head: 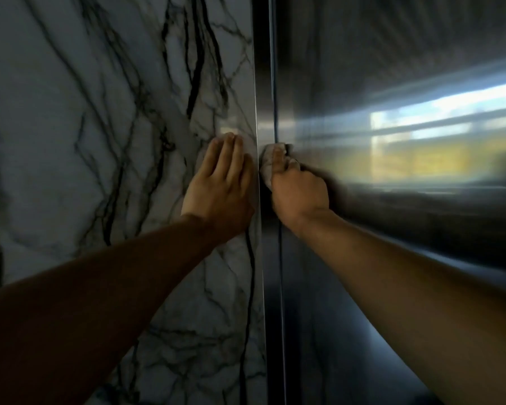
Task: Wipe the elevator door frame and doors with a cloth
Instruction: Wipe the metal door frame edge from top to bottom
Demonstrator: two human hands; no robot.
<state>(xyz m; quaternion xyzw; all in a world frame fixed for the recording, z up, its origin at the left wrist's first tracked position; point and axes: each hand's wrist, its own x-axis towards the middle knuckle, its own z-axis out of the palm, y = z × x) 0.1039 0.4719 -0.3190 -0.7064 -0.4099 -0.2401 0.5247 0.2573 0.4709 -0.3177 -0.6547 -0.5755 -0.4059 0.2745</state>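
From the lower corners of the frame two bare forearms reach up toward the centre, where the left hand (219,182) lies flat with its fingers straight and close together on the white marble wall panel with dark veins (100,118), just left of the narrow dark metal door frame strip (265,83). Just right of that strip the right hand (297,188) is curled around a crumpled pale cloth (268,168), pressing it against the frame's edge where it meets the brushed steel elevator door (392,68), which fills the right side and carries a bright blurred reflection.
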